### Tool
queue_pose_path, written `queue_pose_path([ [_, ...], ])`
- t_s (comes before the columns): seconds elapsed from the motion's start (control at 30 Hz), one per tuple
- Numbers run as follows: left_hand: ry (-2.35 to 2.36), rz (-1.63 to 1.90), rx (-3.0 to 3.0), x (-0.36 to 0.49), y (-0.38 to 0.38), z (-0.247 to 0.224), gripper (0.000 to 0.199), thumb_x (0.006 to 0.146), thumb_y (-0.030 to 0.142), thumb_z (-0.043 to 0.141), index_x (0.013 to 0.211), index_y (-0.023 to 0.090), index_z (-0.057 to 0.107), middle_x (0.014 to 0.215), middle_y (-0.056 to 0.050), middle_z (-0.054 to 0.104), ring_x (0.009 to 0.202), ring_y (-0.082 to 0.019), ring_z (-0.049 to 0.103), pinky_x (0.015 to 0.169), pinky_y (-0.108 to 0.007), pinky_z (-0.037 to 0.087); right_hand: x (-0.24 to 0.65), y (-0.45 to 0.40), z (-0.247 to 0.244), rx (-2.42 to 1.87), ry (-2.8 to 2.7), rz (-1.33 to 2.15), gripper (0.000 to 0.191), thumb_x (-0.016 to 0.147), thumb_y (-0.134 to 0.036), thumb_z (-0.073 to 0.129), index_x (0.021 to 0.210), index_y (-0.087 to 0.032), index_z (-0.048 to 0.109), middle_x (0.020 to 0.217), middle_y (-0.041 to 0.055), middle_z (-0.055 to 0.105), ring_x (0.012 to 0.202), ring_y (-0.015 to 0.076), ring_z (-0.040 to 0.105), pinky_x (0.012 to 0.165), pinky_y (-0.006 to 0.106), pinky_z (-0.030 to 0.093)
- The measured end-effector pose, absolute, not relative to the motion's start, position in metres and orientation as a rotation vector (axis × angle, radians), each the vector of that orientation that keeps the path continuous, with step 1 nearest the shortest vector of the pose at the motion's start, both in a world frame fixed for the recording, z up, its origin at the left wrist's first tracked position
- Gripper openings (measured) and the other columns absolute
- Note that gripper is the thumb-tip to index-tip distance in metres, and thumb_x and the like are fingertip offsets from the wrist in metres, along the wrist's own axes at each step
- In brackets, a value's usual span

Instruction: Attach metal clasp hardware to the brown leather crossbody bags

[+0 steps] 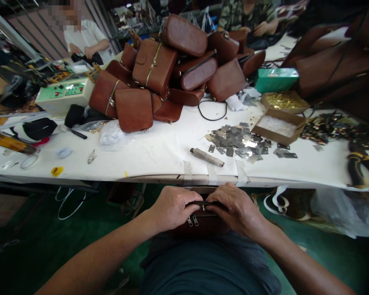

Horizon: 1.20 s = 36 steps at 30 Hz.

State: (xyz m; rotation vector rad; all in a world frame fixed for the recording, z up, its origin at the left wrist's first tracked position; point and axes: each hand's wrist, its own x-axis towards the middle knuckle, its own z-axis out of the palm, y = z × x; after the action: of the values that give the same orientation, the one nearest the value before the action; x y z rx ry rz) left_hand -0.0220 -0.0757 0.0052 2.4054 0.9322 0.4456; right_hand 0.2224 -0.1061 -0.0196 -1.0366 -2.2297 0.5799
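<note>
A dark brown leather bag [203, 226] rests on my lap at the table's front edge, with two metal zipper pulls showing on it. My left hand [176, 207] pinches the bag's upper edge from the left. From the right, my right hand [233, 207] grips the same edge, thumb and fingers closed. Between the two hands a small gold-coloured metal fitting [203, 207] shows at the edge. Both hands partly hide the top of the bag.
Brown leather bags [155, 67] are piled on the white table [162, 153]. Metal plates [233, 141], a wrapped tool [207, 157], cardboard boxes [278, 125] and pliers [361, 164] lie to the right. Two people [89, 39] sit across the table.
</note>
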Motion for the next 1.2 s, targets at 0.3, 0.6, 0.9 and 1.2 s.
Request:
queue_pose_path([
  [0.3, 0.984, 0.768, 2.714, -0.039, -0.088, 0.023, 0.012, 0.098, 0.023, 0.065, 0.102, 0.021, 0.077, 0.085, -0.002, 0.077, 0.073, -0.014, 0.073, 0.068, -0.026, 0.053, 0.207, -0.120, -0.006, -1.097, -1.843, 0.293, 0.023, 0.089, -0.022, 0.079, 0.110, -0.025, 0.070, 0.116, 0.0086, 0.073, 0.107, 0.0258, 0.067, 0.094, 0.041, 0.049],
  [0.6, 1.214, 0.769, 3.151, -0.053, -0.130, 0.076, 0.011, 0.098, 0.017, 0.063, 0.100, 0.018, 0.074, 0.065, 0.000, 0.059, 0.062, -0.016, 0.054, 0.060, -0.036, 0.037, 0.141, -0.142, 0.004, -1.087, -1.125, 1.340, 0.027, 0.084, -0.047, 0.081, 0.088, -0.022, 0.071, 0.087, 0.0015, 0.071, 0.082, 0.0198, 0.064, 0.077, 0.031, 0.051],
  [0.9, 1.211, 0.275, 3.264, -0.035, -0.156, 0.115, 0.018, 0.095, 0.031, 0.067, 0.101, 0.014, 0.072, 0.082, -0.007, 0.071, 0.083, -0.026, 0.065, 0.083, -0.049, 0.047, 0.108, -0.136, 0.020, -0.719, -0.492, 1.789, 0.030, 0.075, -0.040, 0.090, 0.088, -0.020, 0.072, 0.082, 0.0002, 0.070, 0.073, 0.0144, 0.061, 0.073, 0.026, 0.051],
  [1.2, 0.624, -0.128, 3.188, -0.041, -0.094, 0.091, 0.045, 0.098, 0.027, 0.057, 0.142, 0.017, 0.059, 0.156, -0.010, 0.056, 0.137, -0.028, 0.052, 0.115, -0.046, 0.039, 0.162, -0.113, -0.051, -0.877, -0.450, 1.686, 0.038, 0.075, -0.046, 0.089, 0.102, -0.021, 0.080, 0.095, 0.0047, 0.080, 0.085, 0.0225, 0.072, 0.082, 0.034, 0.056],
])
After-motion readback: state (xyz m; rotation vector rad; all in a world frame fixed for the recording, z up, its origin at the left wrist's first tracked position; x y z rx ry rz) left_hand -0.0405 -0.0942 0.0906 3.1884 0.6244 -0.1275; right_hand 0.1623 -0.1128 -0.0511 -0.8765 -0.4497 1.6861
